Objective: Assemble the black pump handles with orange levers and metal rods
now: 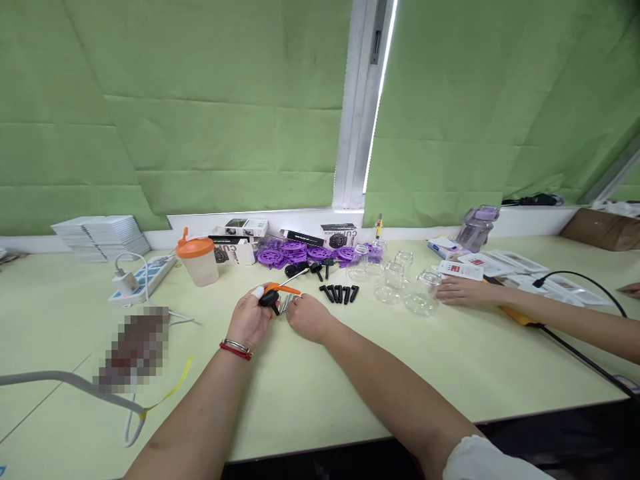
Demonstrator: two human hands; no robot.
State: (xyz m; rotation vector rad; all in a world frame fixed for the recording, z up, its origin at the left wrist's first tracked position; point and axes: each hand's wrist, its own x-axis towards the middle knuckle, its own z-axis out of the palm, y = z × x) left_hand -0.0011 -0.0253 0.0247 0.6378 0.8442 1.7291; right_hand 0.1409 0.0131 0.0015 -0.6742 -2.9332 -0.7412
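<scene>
My left hand (250, 320) is closed round a black part with a rounded head and a short stem (270, 300). An orange piece (286, 289) and a thin metal shaft show just above its fingers; whether they belong to one tool I cannot tell. My right hand (311, 319) is curled shut beside it, the fingertips hidden. Small silver metal pieces (285, 304) lie between both hands. Beyond them are black stemmed parts (317, 268) and a row of several short black angled pieces (339, 293). Purple plastic rings (294, 252) are heaped behind.
Clear glass-like cups (394, 280) stand to the right, near a co-worker's hand (465, 292). Printed boxes (339, 235) line the back. An orange-lidded cup (199, 260), a power strip (145, 277) and a white stack (100, 238) are left. A grey hanger (75, 381) lies front left.
</scene>
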